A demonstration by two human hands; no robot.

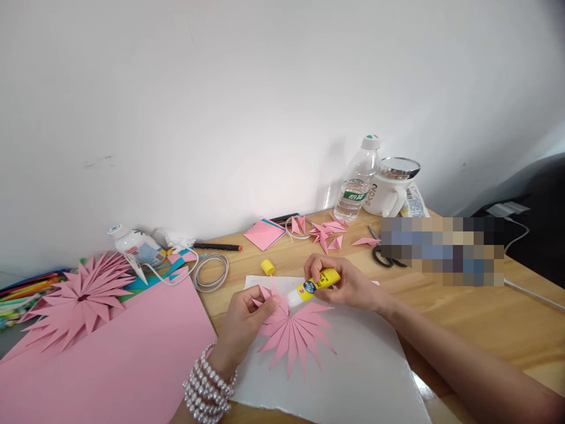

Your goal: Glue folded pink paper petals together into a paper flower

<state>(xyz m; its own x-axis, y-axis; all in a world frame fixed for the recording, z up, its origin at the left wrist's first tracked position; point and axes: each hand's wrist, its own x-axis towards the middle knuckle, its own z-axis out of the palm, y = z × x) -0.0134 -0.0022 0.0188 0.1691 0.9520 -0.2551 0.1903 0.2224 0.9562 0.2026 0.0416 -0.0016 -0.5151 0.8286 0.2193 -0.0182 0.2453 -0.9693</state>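
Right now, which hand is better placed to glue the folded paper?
Probably the right hand: it holds the glue stick, white end towards the folded paper that the left hand grips.

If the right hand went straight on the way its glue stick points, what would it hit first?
Most likely the pink folded paper held by the left hand; the glue stick appears close to it, though depth is unclear.

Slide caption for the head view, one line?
A right hand holds a yellow glue stick close to the pink folded-paper fan held by the left hand.
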